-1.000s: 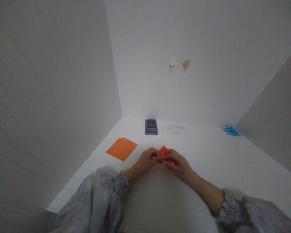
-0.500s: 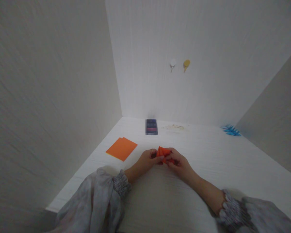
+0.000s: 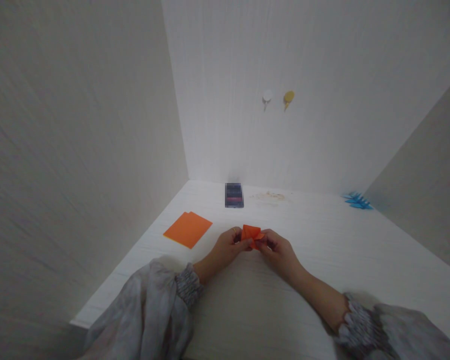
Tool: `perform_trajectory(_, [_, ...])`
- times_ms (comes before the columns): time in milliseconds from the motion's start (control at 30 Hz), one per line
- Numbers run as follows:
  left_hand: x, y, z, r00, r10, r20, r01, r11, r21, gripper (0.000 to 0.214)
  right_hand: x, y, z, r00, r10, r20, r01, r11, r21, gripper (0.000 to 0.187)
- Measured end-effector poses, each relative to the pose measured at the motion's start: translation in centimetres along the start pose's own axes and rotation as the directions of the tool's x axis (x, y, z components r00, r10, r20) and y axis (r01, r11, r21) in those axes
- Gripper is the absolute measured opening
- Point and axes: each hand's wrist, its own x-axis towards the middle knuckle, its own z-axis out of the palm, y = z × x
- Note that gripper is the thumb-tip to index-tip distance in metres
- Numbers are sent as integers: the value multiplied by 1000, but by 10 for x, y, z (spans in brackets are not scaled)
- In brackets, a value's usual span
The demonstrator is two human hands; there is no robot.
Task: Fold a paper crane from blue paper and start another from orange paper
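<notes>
A small folded piece of orange origami paper (image 3: 251,232) is held up between both hands, just above the white table. My left hand (image 3: 230,246) pinches its left side, the thumb lying across the front. At the right side, my right hand (image 3: 277,247) grips a pointed flap between thumb and fingers. Creases and a raised flap show on the paper's face. Some of its lower part is hidden behind the fingers. To the left of my hands lies a stack of flat orange paper squares (image 3: 188,230), slightly out of line with each other.
A dark, blurred-out rectangular object (image 3: 234,195) lies by the back wall. Blue folded paper pieces (image 3: 357,200) are in the far right corner. A white hook (image 3: 267,96) and a yellow hook (image 3: 288,97) are on the back wall. Side panels enclose the table (image 3: 322,240).
The folded orange paper has turned a little and shows a broader face. My right fingers have drawn back slightly to its right edge. The paper stack has not moved.
</notes>
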Motion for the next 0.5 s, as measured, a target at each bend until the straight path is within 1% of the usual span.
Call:
perform_trajectory(67, [0,0,-1,1000,11,7,-12,999,44,27,0,-1,0,1000,-8,11,7,1000,3,7])
perform_trajectory(167, [-1,3,0,1000,5,24,-5,1000,3,27,0,-2,0,1000,-2,20,2,999,38,7])
perform_trajectory(233, [-1,5,-1,1000,-6,19,6,1000,-27,26,-1,-2,0,999,40,29,-42,994,100,6])
perform_trajectory(300, [-1,5,-2,1000,-6,-14,6,1000,-29,25,-2,-2,1,995,96,24,-99,979,177,7])
perform_trajectory(367, [0,4,-3,998,2,-55,-3,1000,-15,22,-3,-2,2,989,150,-6,-142,950,277,12])
perform_trajectory(433, [1,3,-4,997,20,-79,-19,1000,3,21,-4,-2,4,977,210,-31,-182,902,392,18])
perform_trajectory(500, [2,3,-5,996,33,-83,-33,999,10,20,-3,-3,6,963,267,-17,-227,849,478,22])
